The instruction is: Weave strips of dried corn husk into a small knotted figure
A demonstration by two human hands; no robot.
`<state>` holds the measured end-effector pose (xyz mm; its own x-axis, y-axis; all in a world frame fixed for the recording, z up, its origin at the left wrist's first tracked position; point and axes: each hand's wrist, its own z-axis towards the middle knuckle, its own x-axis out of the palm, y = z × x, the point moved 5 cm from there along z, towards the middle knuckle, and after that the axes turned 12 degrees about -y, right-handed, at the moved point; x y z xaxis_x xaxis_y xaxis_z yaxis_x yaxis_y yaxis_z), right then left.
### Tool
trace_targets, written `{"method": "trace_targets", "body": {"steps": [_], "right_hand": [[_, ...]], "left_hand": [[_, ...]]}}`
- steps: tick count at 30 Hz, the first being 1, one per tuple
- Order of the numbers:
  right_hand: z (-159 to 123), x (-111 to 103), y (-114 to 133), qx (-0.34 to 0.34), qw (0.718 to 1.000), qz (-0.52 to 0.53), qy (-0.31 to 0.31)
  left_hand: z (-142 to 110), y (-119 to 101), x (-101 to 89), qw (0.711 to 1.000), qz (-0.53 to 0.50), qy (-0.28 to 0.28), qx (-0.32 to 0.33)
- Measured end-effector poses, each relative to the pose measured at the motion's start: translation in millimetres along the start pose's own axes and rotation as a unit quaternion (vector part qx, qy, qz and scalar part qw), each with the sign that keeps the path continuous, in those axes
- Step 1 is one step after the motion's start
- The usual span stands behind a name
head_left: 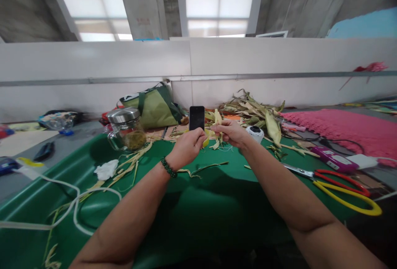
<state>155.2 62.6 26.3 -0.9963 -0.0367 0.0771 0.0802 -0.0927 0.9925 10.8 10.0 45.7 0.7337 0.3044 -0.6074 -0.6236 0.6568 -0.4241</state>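
My right hand (pixel 231 132) is closed in a pinch on a pale strip of corn husk (pixel 218 117), which sticks up above the fingers. To its left, my left hand (pixel 190 143) is also closed, thumb against the fingers; what it grips, if anything, is too small to make out. A dark phone (pixel 197 117) stands upright just behind the left hand. Something yellow (pixel 206 139) shows beside the left fingertips. Right of my right hand sits a white spool (pixel 255 133) with a dark centre. A heap of dried corn husks (pixel 248 110) lies behind it.
A green sheet (pixel 198 211) covers the table. Scissors (pixel 338 186) with red and yellow handles lie at right, near a purple box (pixel 334 158). At left are a glass jar mug (pixel 127 130), crumpled white tissue (pixel 106 170) and white cable (pixel 76 203). A green bag (pixel 155 108) stands behind.
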Motion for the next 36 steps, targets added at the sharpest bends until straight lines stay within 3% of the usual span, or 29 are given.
{"method": "trace_targets", "body": {"steps": [7, 10, 12, 14, 19, 22, 28, 31, 34, 36], "right_hand": [[-1.5, -0.9, 3.5, -0.007, 1.000, 0.000, 0.000], [-4.9, 3.6, 3.9, -0.043, 0.998, -0.047, 0.013], [-9.1, 8.8, 3.6, -0.070, 0.993, -0.092, 0.040], [-14.2, 14.5, 2.8, -0.086, 0.985, -0.124, 0.078], [-22.1, 20.7, 0.2, -0.061, 0.975, -0.133, 0.167], [-18.0, 16.2, 1.0, -0.071, 0.977, -0.148, 0.137], [-13.0, 10.2, 11.8, -0.189, 0.967, -0.169, 0.039], [-14.5, 12.8, 8.7, -0.151, 0.976, -0.150, 0.053], [-16.3, 16.1, 4.9, -0.117, 0.983, -0.126, 0.065], [-17.6, 17.1, 6.4, -0.135, 0.983, -0.111, 0.055]], "left_hand": [[-0.5, 0.8, 0.7, 0.996, -0.051, 0.070, -0.010], [1.5, 7.5, 1.9, 0.993, -0.101, 0.046, -0.033], [3.0, 12.4, 2.2, 0.983, -0.172, 0.011, -0.067], [3.5, 15.5, 5.2, 0.968, -0.232, 0.015, -0.094], [5.3, 24.2, 8.0, 0.972, -0.205, 0.053, -0.102], [5.8, 31.8, 9.9, 0.957, -0.251, 0.064, -0.127], [2.8, 30.9, 17.0, 0.933, -0.313, 0.107, -0.142], [1.2, 24.9, 20.3, 0.916, -0.352, 0.131, -0.145], [0.6, 24.4, 22.0, 0.922, -0.331, 0.137, -0.148], [1.1, 25.3, 21.0, 0.927, -0.321, 0.127, -0.150]]}}
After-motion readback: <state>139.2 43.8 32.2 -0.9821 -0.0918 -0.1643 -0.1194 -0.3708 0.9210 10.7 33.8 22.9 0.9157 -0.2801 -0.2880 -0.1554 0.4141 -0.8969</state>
